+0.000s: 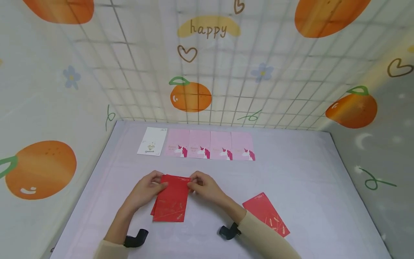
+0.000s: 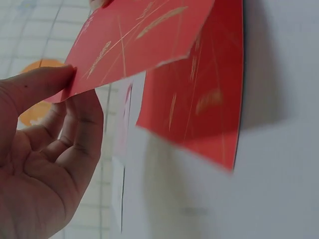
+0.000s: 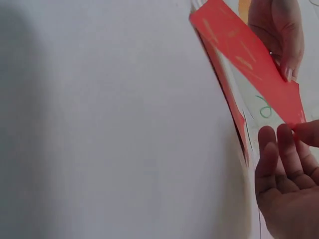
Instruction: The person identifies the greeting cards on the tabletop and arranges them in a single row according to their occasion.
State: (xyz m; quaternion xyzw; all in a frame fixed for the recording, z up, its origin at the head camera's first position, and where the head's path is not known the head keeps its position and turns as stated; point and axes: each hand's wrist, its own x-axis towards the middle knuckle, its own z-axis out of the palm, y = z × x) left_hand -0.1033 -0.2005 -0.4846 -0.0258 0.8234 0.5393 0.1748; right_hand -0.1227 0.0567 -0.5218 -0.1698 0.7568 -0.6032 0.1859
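My left hand [image 1: 145,190] pinches a red card [image 1: 171,198] printed with gold wheat ears, at its upper left corner. The opposite top corner is between the thumb and fingers of my right hand [image 1: 207,187]. Raised at the far end, the card slopes down toward me. A second red card [image 2: 199,107] lies on the table beneath it, mostly covered in the head view. Another red card [image 1: 266,216] lies at an angle on the right, partly hidden by my right sleeve.
At the back of the white table [image 1: 291,169], several pink unicorn cards [image 1: 199,144] lie in a row. A white card [image 1: 152,141] with a diamond print sits at the row's left end. Behind stands a wire grid [image 1: 220,97] covered with orange-patterned cloth.
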